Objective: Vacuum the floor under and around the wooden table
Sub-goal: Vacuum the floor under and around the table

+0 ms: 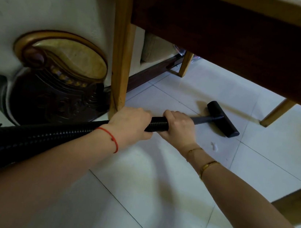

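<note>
White floor tiles (157, 172) fill the lower view, with dark grout lines; the wooden table (232, 34) overhangs from above, its near leg (121, 62) standing beside a cream sofa (45, 4) with a carved dark base. I note both hands clasped around the black ribbed hose (159, 124): left hand (131, 122) nearer the camera, right hand (179, 126) further along, where the hose meets the grey wand (205, 119). Black floor nozzle (222, 118) lies flat on the tiles under the table. Small white scrap (214, 146) sits just right of the right wrist.
</note>
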### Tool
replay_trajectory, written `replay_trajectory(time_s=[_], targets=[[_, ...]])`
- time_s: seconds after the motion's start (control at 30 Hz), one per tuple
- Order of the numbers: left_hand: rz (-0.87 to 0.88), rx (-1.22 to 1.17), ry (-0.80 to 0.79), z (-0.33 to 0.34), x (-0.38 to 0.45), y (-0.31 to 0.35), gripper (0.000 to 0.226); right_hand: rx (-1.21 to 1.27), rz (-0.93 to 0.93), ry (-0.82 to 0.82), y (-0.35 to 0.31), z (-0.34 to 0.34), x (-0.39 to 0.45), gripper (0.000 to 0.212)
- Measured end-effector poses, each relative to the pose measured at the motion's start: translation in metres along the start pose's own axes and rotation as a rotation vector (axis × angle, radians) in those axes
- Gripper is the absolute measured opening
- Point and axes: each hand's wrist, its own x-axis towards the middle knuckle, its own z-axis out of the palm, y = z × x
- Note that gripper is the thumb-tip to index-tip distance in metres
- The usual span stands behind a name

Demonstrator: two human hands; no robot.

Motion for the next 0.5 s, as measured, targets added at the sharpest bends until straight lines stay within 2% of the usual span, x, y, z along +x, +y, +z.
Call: replay_trajectory(time_s=[0.5], targets=[[0.142, -0.004, 0.019, 0.008, 0.057, 0.083, 0.032, -0.19, 0.215, -0.044, 0.08, -0.031, -0.059, 0.037]])
